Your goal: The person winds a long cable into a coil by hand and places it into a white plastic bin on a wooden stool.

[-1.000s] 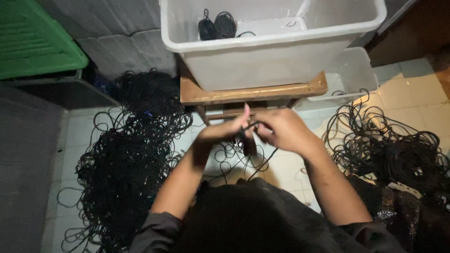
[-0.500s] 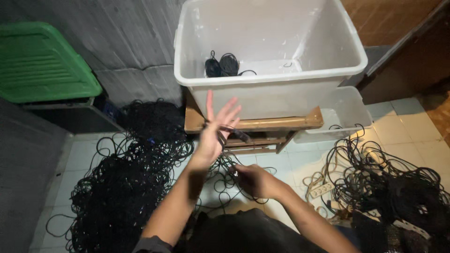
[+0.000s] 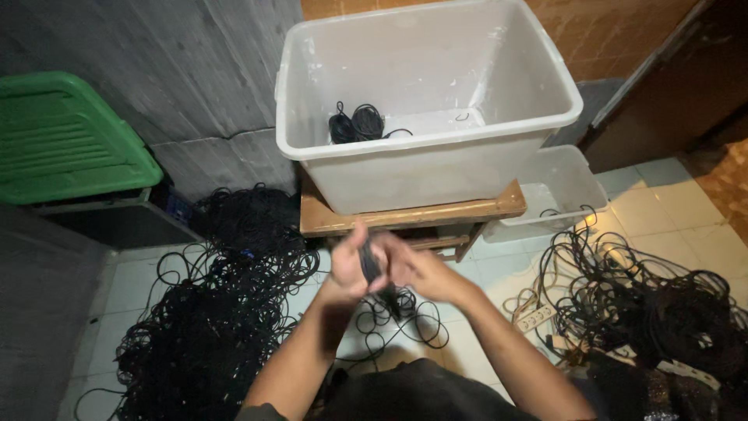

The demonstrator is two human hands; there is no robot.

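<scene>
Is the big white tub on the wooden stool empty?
No, a small coiled bundle of black cable lies on the bottom of the white tub, near its left wall.

From my remote seat, the big bin (image 3: 436, 168) reads as translucent white plastic, smooth with a dull sheen, scuffed inside. It sits on a wooden stool (image 3: 405, 217) — bare, matt timber, worn at the edge. The coiled cable (image 3: 357, 125) in the bin looks like black rubbery sheathing, matt; the same goes for the cable pile (image 3: 210, 327) on the floor and the length (image 3: 372, 269) pinched between my left hand (image 3: 351, 269) and right hand (image 3: 409, 269) (blurred, so probably the same stuff). The floor tiles (image 3: 701, 226) are pale, glazed and slightly glossy. The green lid (image 3: 70, 140) is ribbed plastic — matt. The wall (image 3: 156, 62) looks like rough grey concrete.
</scene>
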